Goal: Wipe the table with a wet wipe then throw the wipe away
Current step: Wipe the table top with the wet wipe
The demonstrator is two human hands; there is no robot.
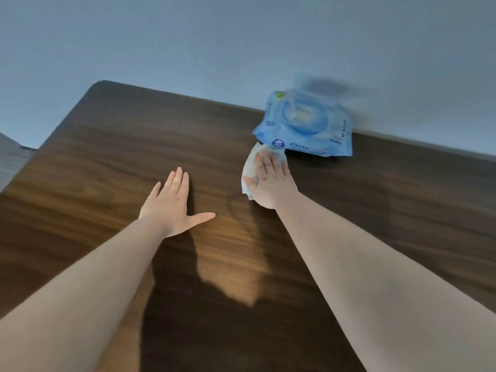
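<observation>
A: What is nearest on the table (107,146)?

B: Two bare forearms reach out over the dark wood. A patch of light lies on the table between them, with their shadows beside it.

A: And the left hand (171,202)?

B: It lies flat on the table, palm down, left of the packet and nearer than it. The fingers are stretched out and close together, the thumb spread wide to the side. It holds nothing.

A: Where is the wipe (251,167)?

B: On the table under the right hand (271,181), just in front of the packet. The hand presses on it with the palm down and the fingers straight and slightly spread, not curled around it. White cloth shows past the fingertips and along the thumb side.

A: Does the wipe touch the packet (306,127)?

B: Its far edge meets the packet's near corner; the blur makes the exact contact hard to judge.

A: And the packet itself?

B: Blue and soft, with a round lid on top. It lies at the table's far edge, against the grey wall (241,36) behind it.
</observation>
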